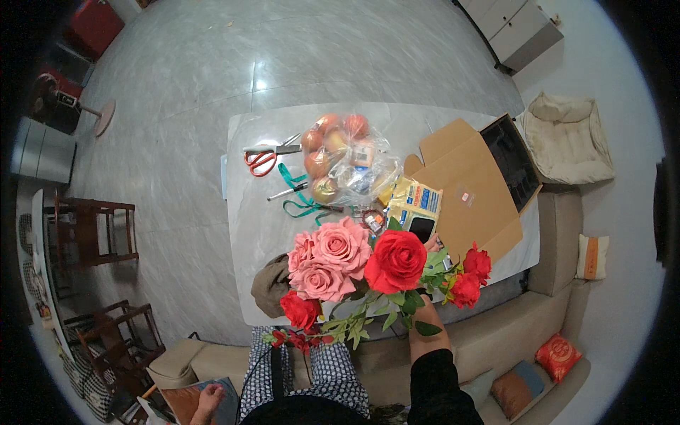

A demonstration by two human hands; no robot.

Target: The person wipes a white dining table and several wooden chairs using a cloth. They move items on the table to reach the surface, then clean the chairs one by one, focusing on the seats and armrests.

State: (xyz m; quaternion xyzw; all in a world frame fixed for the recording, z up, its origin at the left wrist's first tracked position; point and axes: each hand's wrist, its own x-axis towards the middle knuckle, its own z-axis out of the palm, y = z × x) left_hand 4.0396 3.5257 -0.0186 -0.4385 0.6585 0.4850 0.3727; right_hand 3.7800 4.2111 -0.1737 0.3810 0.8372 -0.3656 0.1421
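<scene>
My left hand [211,396] is low at the left, over a cushion beside my leg, its fingers loosely curled; nothing shows in it. At the table, my right hand [433,243] is mostly hidden by flowers, with fingertips at the edge of a dark-screened phone [421,229]; its grip cannot be made out. In front of me are pink roses [337,245], a large red rose [397,261] and smaller red roses [466,288] with green leaves. What supports them is hidden. The phone overlaps a yellow-and-white packet [418,197].
On the table [247,212] lie bagged apples [324,159], red-handled scissors [261,161], a knife [287,149], a pen [287,192], green ribbon [299,210], a brown cloth item [270,284] and an opened cardboard box [462,180]. A beige sofa [494,329] runs along the near side.
</scene>
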